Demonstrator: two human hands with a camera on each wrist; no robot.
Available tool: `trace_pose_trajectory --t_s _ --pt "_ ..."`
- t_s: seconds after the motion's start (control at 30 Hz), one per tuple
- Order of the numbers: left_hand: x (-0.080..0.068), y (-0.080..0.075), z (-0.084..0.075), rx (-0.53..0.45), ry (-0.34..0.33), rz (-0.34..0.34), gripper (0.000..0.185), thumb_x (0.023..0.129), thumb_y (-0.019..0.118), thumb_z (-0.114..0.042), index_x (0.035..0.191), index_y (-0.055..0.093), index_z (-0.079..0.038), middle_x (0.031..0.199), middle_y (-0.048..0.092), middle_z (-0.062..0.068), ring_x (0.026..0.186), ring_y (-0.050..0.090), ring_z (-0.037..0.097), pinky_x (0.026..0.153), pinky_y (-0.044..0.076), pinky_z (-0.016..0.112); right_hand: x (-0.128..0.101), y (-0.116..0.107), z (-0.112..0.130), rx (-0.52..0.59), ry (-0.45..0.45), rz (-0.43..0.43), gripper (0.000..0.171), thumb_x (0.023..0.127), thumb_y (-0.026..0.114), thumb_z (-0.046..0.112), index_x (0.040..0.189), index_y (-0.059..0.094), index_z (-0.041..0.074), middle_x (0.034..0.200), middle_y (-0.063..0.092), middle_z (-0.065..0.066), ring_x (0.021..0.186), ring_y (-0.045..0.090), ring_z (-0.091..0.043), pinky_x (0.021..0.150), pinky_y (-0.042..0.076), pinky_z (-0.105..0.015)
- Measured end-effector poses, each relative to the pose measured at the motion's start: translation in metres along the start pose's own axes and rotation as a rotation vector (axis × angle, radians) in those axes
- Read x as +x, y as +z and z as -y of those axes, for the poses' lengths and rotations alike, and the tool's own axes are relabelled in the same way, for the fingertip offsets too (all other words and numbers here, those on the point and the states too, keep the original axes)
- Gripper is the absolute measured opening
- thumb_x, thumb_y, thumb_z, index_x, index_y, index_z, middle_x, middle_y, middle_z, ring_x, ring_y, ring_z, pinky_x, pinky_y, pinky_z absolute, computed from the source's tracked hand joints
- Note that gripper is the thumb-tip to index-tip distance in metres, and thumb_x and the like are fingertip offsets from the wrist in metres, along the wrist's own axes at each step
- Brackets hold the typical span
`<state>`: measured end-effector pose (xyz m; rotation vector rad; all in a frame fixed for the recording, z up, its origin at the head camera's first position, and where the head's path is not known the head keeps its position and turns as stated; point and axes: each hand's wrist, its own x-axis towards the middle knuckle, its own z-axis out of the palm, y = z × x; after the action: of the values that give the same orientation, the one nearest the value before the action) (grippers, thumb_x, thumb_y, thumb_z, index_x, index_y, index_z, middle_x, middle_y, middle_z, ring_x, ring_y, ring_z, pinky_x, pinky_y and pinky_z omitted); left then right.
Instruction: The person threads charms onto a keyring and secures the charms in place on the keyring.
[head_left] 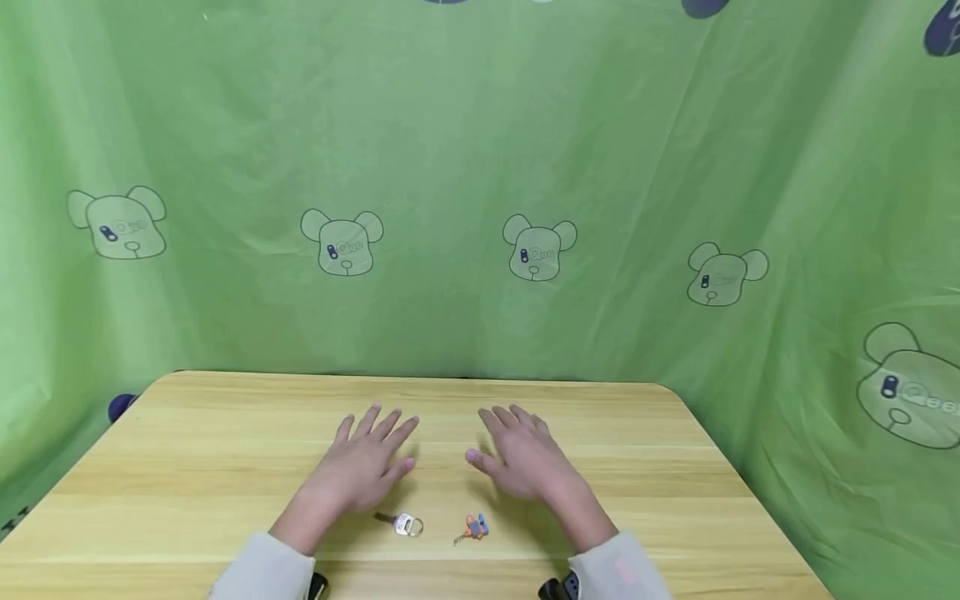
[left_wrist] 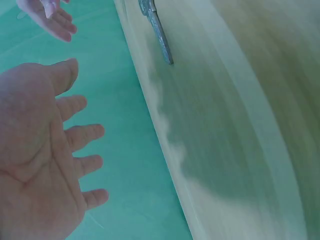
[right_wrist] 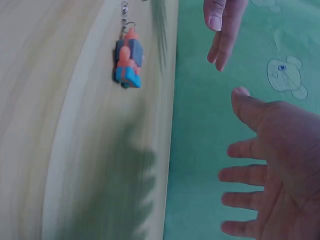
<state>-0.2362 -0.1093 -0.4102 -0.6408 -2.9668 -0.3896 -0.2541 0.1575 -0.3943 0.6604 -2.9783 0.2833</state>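
Left hand [head_left: 363, 467] and right hand [head_left: 525, 460] held palm-down above the wooden table [head_left: 187, 467], fingers spread and relaxed, nothing grasped, silver key [head_left: 401, 522] and orange-blue keychain charm [head_left: 475, 527] laid just beside the wrists.

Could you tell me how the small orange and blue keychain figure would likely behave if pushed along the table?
The keychain figure lies flat and blocky on the wooden table, so it would probably slide, not roll. Its thin chain looks limp and would likely trail. It seems light.

Head view high, facing table [head_left: 225, 433]; wrist views close, sharing tabletop.
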Motion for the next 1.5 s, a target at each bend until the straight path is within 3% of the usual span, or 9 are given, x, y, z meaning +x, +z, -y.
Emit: trace_pose_trajectory --t_s 0.1,0.3,0.53,0.8,1.0,1.23,1.5 --pt "0.000 0.001 0.002 0.002 0.027 0.010 0.058 0.105 0.055 -0.043 0.155 0.044 -0.018 0.159 0.041 0.016 0.149 0.030 0.045 0.118 0.020 0.067 -0.002 -0.003 0.001 0.003 -0.042 0.049 0.076 0.100 0.052 0.061 0.155 0.042 0.008 0.156 0.044 -0.020 0.145 0.036 -0.045 0.118 0.026 -0.063" --pt "-0.006 0.004 0.003 -0.087 0.113 0.048 0.050 0.102 0.061 -0.038 0.144 0.057 -0.010 0.148 0.053 0.018 0.138 0.045 0.042 0.112 0.033 0.066 -0.007 -0.006 0.009 -0.038 -0.137 0.150 0.073 0.099 0.057 0.057 0.152 0.047 0.006 0.150 0.051 -0.019 0.138 0.047 -0.040 0.112 0.036 -0.064" --pt "-0.017 0.009 0.002 -0.089 0.189 0.101 0.040 0.099 0.066 -0.036 0.131 0.066 -0.012 0.135 0.064 0.009 0.124 0.059 0.032 0.105 0.045 0.058 -0.016 -0.002 0.019 -0.140 -0.263 0.227 0.068 0.095 0.065 0.055 0.148 0.053 0.014 0.145 0.058 -0.010 0.131 0.055 -0.032 0.109 0.042 -0.058" --pt "-0.030 0.010 0.008 -0.141 0.259 0.112 0.028 0.095 0.072 -0.032 0.120 0.071 -0.018 0.121 0.068 -0.004 0.112 0.063 0.019 0.096 0.051 0.050 -0.027 0.008 0.022 -0.252 -0.438 0.196 0.057 0.096 0.062 0.058 0.134 0.063 0.017 0.119 0.068 0.001 0.109 0.063 -0.017 0.097 0.053 -0.049" --pt "-0.037 0.017 0.021 -0.229 0.318 0.101 0.015 0.094 0.074 -0.027 0.108 0.071 -0.029 0.114 0.064 -0.020 0.108 0.058 0.008 0.097 0.048 0.044 -0.033 0.015 0.017 -0.181 -0.545 0.204 0.047 0.100 0.059 0.054 0.130 0.065 0.019 0.115 0.066 0.008 0.102 0.059 -0.008 0.089 0.053 -0.037" --pt "-0.037 0.027 0.029 -0.283 0.410 0.068 0.018 0.095 0.073 -0.027 0.112 0.072 -0.033 0.118 0.063 -0.021 0.113 0.055 0.007 0.099 0.045 0.047 -0.031 0.024 0.012 -0.074 -0.638 0.122 0.024 0.099 0.068 0.036 0.116 0.071 0.020 0.106 0.065 0.010 0.090 0.052 -0.004 0.075 0.044 -0.021" --pt "-0.035 0.032 0.026 -0.273 0.405 0.024 0.011 0.093 0.076 -0.029 0.102 0.077 -0.036 0.112 0.062 -0.022 0.104 0.051 0.004 0.087 0.040 0.035 -0.030 0.034 0.011 -0.065 -0.730 0.033 0.005 0.097 0.073 0.026 0.099 0.075 0.022 0.095 0.066 0.015 0.088 0.055 -0.001 0.071 0.038 -0.014"
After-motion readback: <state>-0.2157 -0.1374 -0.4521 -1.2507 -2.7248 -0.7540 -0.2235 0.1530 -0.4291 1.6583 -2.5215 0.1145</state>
